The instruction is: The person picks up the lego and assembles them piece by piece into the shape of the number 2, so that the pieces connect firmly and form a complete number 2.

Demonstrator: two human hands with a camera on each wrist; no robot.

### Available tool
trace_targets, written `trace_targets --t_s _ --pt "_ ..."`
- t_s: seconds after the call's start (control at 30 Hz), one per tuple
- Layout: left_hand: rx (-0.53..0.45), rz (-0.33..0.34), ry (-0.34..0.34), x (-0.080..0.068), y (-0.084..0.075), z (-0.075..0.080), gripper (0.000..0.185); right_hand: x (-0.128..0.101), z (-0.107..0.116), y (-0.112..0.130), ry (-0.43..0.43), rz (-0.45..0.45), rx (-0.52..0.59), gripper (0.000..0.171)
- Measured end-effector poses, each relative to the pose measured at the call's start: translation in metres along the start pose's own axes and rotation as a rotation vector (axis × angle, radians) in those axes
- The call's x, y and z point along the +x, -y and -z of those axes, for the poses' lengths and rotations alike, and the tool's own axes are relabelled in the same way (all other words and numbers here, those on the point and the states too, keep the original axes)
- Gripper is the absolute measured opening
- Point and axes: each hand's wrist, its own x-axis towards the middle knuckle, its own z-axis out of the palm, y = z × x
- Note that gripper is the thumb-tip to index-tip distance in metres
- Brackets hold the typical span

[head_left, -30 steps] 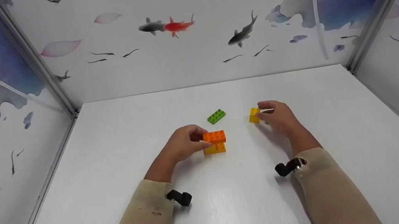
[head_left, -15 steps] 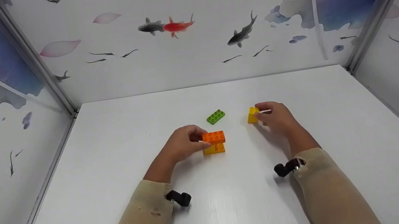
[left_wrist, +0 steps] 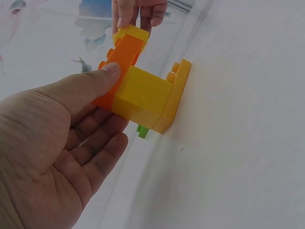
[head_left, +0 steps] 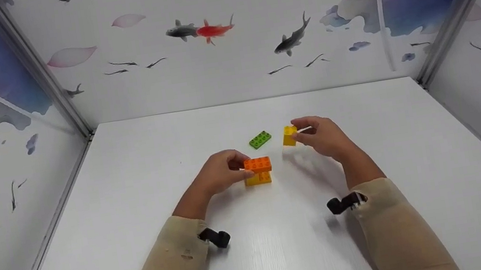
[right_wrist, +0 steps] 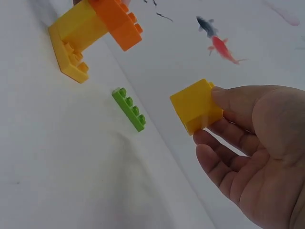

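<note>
Orange brick, yellow brick, green brick, beige sleeves, white tabletop, fish-patterned white wall

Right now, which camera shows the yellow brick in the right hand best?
The right wrist view: the yellow building brick appears largest there, held in the right hand. The head view shows it small, with studs on top; in the left wrist view, the orange brick partly hides it.

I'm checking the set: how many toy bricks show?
5: an orange brick, a middle yellow brick and an amber base stacked at the left hand; a second yellow brick in the right hand; a green brick on the table. Fingers may hide others.
</note>
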Motion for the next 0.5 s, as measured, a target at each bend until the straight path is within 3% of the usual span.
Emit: trace_targets --t_s 0.27,0.5 --pt "-0.003 0.008 0.011 0.0 0.0 0.0 0.03 -0.009 -0.009 0.015 0.025 0.065 -0.032 0.042" --pt "0.002 -0.023 0.01 0.001 0.001 0.001 0.03 -0.023 -0.02 0.033 0.079 0.133 -0.064 0.039"
